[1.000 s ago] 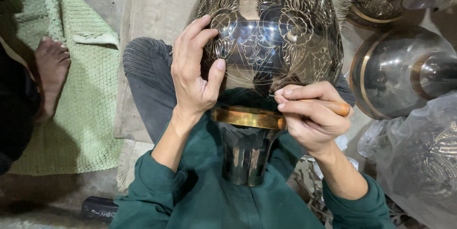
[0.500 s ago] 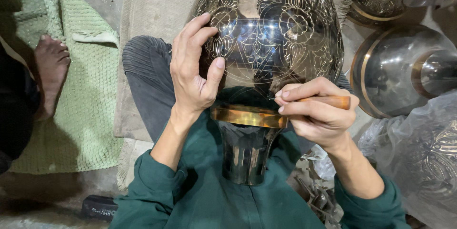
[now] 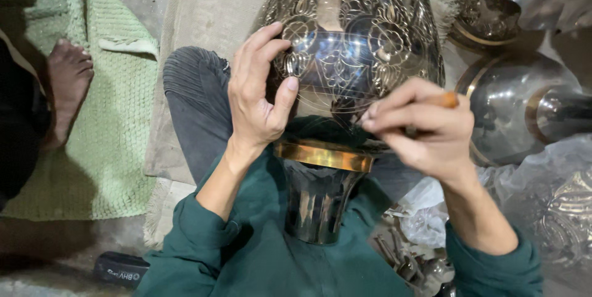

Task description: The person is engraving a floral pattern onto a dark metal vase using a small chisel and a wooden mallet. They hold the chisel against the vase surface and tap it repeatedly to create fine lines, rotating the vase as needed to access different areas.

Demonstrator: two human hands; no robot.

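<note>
An engraved metal vase [image 3: 351, 50] lay across the person's lap, its brass-banded foot toward the chest, likely so the patterned belly faced up for working. The left hand [image 3: 256, 96] was spread open against the vase's left side, steadying it. The right hand [image 3: 419, 127] was closed on a wooden-handled tool [image 3: 445, 101] (blurred), its tip at the vase's lower belly. Right of the vase lay clear plastic wrapping [image 3: 555, 198]; lower left of it, a dark flat object [image 3: 120, 267] with pale lettering.
</note>
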